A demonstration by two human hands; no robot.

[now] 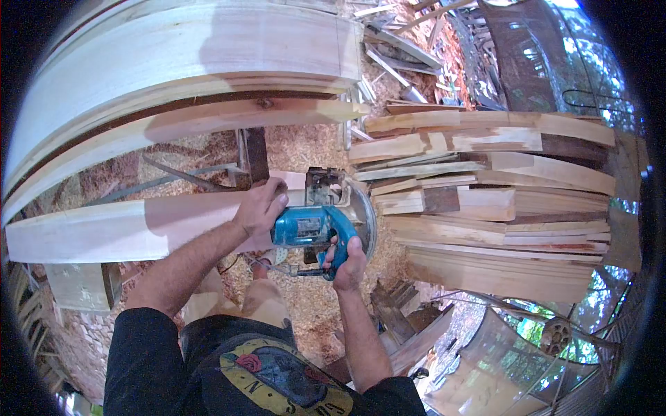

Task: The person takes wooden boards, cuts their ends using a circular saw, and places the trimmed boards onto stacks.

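Observation:
A teal circular saw sits at the right end of a long pale wooden board. My right hand is wrapped round the saw's rear handle. Beside the motor, my left hand lies on the board with its fingers bent and close together, gripping near the far edge. The round blade guard faces right, and the saw's metal base is partly hidden by its body. Whether the blade touches wood cannot be seen.
Stacked boards stand on the right. Large pale planks lie at the upper left, above a dark wooden support. Wood shavings cover the ground near my legs. Scrap wood lies at the top and lower right.

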